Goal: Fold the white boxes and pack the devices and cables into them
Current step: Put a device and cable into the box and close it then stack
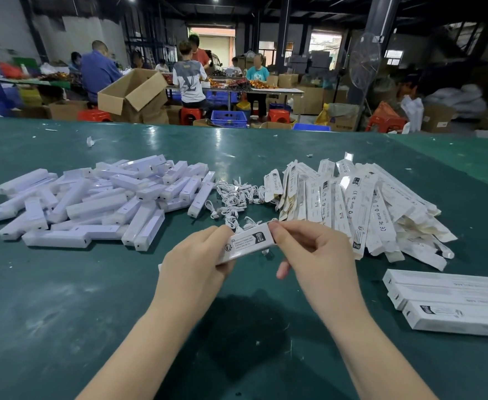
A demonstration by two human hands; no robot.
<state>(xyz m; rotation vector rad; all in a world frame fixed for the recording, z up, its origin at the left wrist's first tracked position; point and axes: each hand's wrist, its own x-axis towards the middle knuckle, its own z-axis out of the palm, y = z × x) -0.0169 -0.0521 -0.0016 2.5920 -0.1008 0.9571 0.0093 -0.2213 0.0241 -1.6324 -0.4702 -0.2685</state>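
Observation:
I hold one long white box point(247, 243) above the green table point(64, 313), its printed side facing me. My left hand point(196, 264) grips its near end with curled fingers. My right hand point(309, 249) pinches its far end between thumb and fingers. A heap of white devices point(93, 203) lies at the left. A tangle of white cables point(234, 197) sits in the middle. Flat unfolded white boxes point(358, 203) are piled at the right. Finished closed boxes point(450, 301) are stacked at the right edge.
Small paper scraps point(90, 141) dot the far part of the table. Beyond it, several people sit at other tables among cardboard cartons point(133, 93), blue crates point(228, 118), red stools and a standing fan point(364, 62).

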